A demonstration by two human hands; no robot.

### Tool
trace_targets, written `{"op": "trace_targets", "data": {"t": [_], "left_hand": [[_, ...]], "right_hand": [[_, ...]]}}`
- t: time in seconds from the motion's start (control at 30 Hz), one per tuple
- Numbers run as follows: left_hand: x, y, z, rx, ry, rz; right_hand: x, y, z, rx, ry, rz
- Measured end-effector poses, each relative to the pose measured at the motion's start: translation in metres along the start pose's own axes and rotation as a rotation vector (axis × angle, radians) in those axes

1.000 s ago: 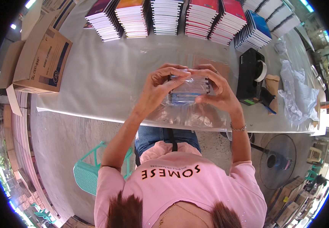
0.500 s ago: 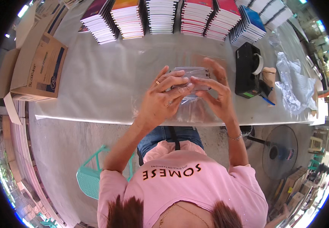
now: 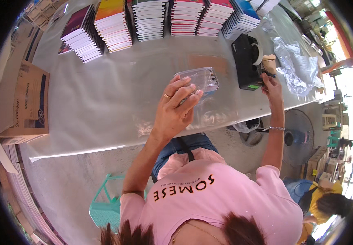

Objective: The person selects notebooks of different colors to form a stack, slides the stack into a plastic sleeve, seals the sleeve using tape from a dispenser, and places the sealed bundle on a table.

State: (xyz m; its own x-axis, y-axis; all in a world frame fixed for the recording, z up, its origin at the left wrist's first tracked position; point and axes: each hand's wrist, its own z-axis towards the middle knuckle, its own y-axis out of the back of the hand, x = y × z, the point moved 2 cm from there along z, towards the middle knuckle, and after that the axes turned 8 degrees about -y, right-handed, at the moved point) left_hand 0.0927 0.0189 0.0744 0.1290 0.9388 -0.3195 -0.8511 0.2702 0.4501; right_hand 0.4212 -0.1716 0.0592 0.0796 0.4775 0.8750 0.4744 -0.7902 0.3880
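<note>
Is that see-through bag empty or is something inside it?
Not empty. The clear bag under the left hand holds a small stack of books, showing through the plastic.

Single fisheye head view, looking steeply down from above the person, table [image 3: 103, 102] ahead, book stacks [image 3: 152, 20] far, floor near.

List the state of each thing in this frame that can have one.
Clear plastic bag of notebooks: held on the table under the left hand.
Black tape dispenser: upright, right hand at its front end.
Brown cardboard box: lying at the table's left end.
Stacked notebooks: in neat piles.
</note>
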Motion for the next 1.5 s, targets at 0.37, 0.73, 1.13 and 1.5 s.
{"op": "trace_targets", "data": {"t": [0.37, 0.73, 1.13, 1.5], "left_hand": [[0.003, -0.001, -0.01, -0.011, 0.012, -0.003], [-0.001, -0.003, -0.007, 0.008, -0.006, 0.029], [-0.001, 0.002, -0.007, 0.039, 0.011, 0.012], [-0.005, 0.021, 0.011, 0.233, 0.145, -0.051]], "right_hand": [[-0.003, -0.016, -0.056, 0.027, -0.097, 0.486], [-0.001, -0.053, -0.096, 0.027, -0.037, 0.1], [0.07, -0.162, -0.184, 0.361, 0.011, 0.367], [0.067, -0.167, -0.183, 0.32, 0.044, 0.344]]}}
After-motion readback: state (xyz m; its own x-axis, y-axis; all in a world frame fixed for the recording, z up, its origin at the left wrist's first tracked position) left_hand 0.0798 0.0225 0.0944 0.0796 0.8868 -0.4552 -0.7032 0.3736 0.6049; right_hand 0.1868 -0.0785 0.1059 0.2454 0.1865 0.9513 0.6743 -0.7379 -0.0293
